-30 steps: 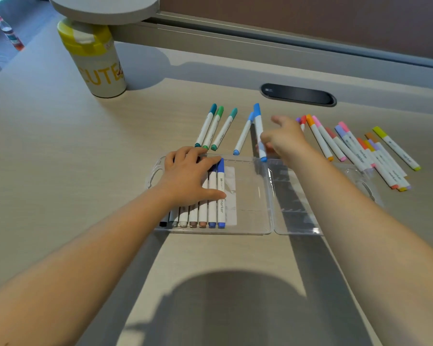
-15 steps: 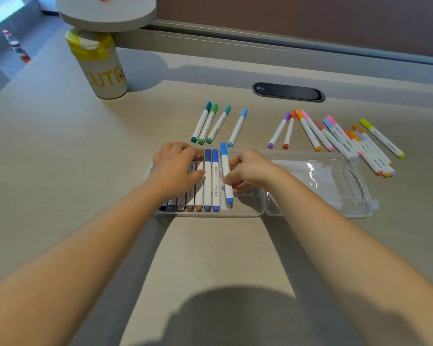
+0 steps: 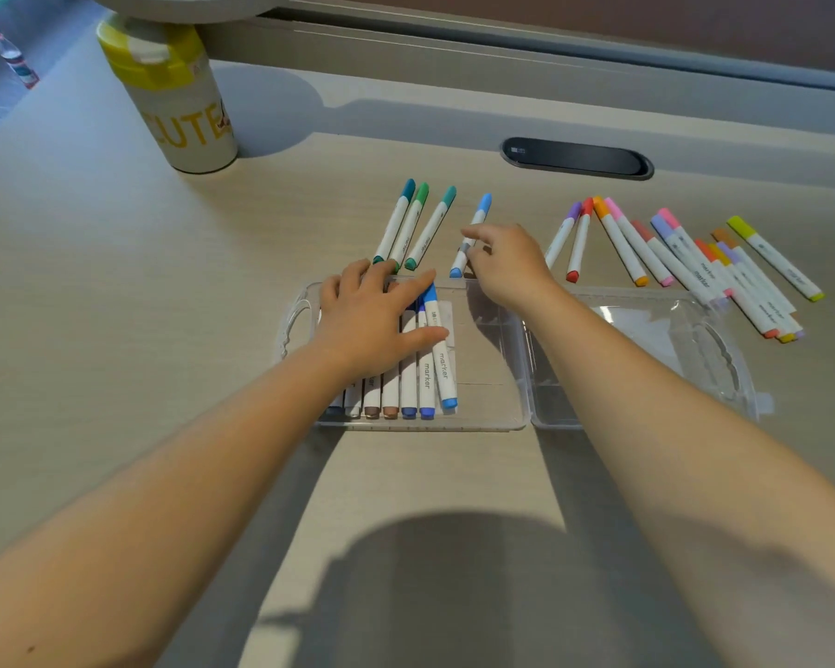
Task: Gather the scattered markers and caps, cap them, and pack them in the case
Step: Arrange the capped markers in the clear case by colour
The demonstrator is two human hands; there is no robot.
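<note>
Over the open case (image 3: pixel 492 402), the left hand (image 3: pixel 372 325) is lying flat, fingers spread, on packed markers (image 3: pixel 408 378); at its 1 o'clock, the right hand (image 3: pixel 507 267) is pinching a light-blue marker (image 3: pixel 478 219) on the desk.

Case (image 3: pixel 492 378) rt half free; markers (image 3: pixel 406 373) left.

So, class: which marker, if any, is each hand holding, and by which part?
The right hand pinches the light blue marker around mid-barrel, nearer its lower end. The left hand holds nothing; its flat fingers press the markers in the case.
</note>
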